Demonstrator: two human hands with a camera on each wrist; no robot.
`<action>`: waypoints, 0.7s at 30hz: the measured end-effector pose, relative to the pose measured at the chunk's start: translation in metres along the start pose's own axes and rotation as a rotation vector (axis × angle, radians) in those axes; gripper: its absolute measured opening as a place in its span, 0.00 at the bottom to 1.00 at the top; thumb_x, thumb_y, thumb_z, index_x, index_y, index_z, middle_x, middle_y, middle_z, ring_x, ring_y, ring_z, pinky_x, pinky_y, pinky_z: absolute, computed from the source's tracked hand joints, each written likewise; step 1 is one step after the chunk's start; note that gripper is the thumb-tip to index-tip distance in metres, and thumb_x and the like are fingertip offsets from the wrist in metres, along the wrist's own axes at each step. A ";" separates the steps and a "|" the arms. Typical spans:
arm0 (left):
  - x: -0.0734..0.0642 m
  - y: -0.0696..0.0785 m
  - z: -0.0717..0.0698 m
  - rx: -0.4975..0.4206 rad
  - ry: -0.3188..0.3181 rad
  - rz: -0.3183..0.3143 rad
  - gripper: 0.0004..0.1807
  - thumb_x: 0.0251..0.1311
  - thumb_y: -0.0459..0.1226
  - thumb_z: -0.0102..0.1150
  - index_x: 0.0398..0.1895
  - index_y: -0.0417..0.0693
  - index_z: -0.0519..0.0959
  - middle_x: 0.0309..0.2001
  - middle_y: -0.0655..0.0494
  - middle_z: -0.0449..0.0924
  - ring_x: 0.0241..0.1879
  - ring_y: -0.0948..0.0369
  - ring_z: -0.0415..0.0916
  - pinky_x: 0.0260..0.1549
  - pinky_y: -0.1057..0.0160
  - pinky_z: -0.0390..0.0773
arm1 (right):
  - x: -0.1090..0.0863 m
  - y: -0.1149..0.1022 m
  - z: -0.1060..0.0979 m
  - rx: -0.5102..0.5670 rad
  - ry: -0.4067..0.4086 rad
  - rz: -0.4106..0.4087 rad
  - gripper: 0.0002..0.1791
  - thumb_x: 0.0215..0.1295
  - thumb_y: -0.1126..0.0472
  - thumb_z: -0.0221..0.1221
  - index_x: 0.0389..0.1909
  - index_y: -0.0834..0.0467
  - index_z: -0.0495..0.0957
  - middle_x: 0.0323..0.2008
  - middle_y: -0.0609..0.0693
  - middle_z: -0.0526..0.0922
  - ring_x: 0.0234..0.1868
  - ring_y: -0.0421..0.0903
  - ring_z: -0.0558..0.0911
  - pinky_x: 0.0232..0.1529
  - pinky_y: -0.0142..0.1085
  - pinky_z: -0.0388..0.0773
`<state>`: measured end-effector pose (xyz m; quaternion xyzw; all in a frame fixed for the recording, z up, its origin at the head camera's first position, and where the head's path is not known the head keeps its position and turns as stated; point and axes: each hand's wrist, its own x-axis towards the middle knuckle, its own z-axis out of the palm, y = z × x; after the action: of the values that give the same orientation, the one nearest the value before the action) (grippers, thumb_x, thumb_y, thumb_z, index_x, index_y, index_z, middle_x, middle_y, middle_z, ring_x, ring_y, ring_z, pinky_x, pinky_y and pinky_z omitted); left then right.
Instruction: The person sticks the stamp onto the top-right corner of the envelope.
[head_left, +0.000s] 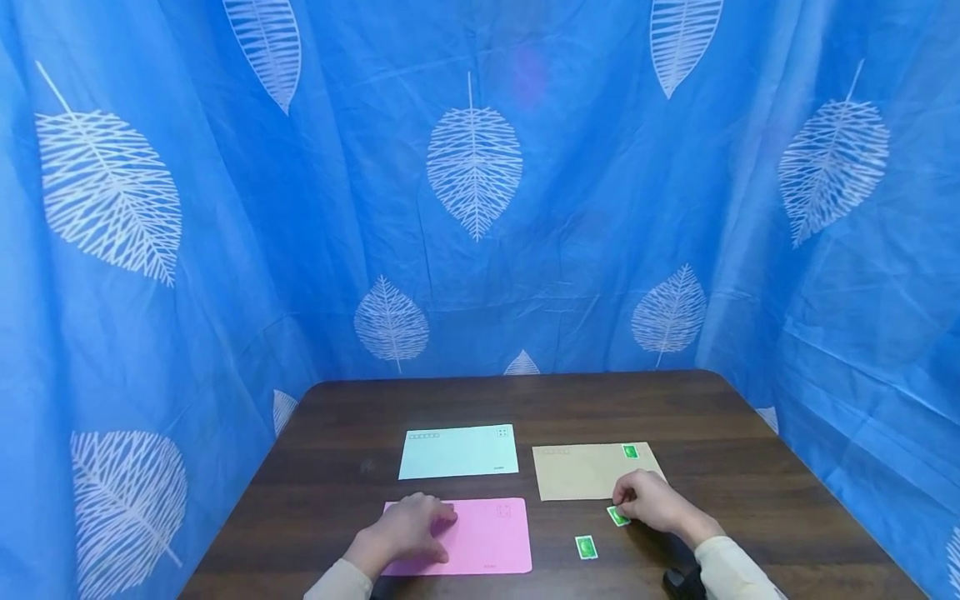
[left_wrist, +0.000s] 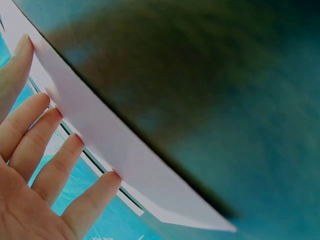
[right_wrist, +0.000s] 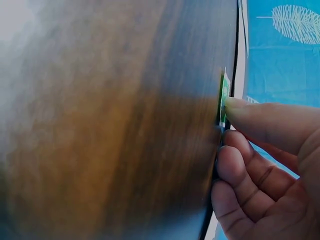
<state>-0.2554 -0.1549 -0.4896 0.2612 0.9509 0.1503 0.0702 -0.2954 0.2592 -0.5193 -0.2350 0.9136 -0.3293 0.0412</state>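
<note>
A pink envelope (head_left: 491,537) lies at the near left of the table. My left hand (head_left: 411,529) rests on its left part; in the left wrist view the spread fingertips touch the envelope (left_wrist: 135,155). Just below a tan envelope (head_left: 581,477), my right hand (head_left: 654,500) pinches a green stamp with a white border (head_left: 618,517). The right wrist view shows the thumb against this stamp (right_wrist: 224,97), close to the tabletop; the index finger is mostly hidden behind the thumb. A second green stamp (head_left: 586,547) lies flat between the hands.
A pale green envelope (head_left: 458,454) lies behind the pink one. Another green stamp (head_left: 631,451) sits at the tan envelope's upper right corner. The dark wooden table (head_left: 360,408) is surrounded by a blue curtain (head_left: 570,250) with white leaf prints.
</note>
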 end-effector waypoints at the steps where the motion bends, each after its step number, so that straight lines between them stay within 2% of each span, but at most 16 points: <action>1: 0.001 0.000 0.000 -0.004 -0.005 -0.004 0.26 0.43 0.43 0.79 0.50 0.49 0.86 0.52 0.51 0.87 0.55 0.49 0.82 0.55 0.51 0.80 | 0.000 0.000 0.000 -0.003 0.001 0.000 0.09 0.50 0.75 0.63 0.22 0.57 0.79 0.21 0.40 0.76 0.24 0.30 0.69 0.25 0.28 0.69; 21: 0.002 -0.001 0.002 0.008 -0.014 -0.026 0.26 0.44 0.44 0.79 0.51 0.51 0.86 0.56 0.51 0.85 0.58 0.48 0.79 0.58 0.51 0.78 | 0.004 -0.004 -0.001 -0.003 0.001 0.048 0.10 0.51 0.75 0.63 0.21 0.58 0.78 0.20 0.42 0.74 0.23 0.33 0.68 0.24 0.29 0.67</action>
<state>-0.2566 -0.1541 -0.4915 0.2500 0.9543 0.1439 0.0778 -0.2979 0.2555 -0.5156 -0.2129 0.9195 -0.3270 0.0485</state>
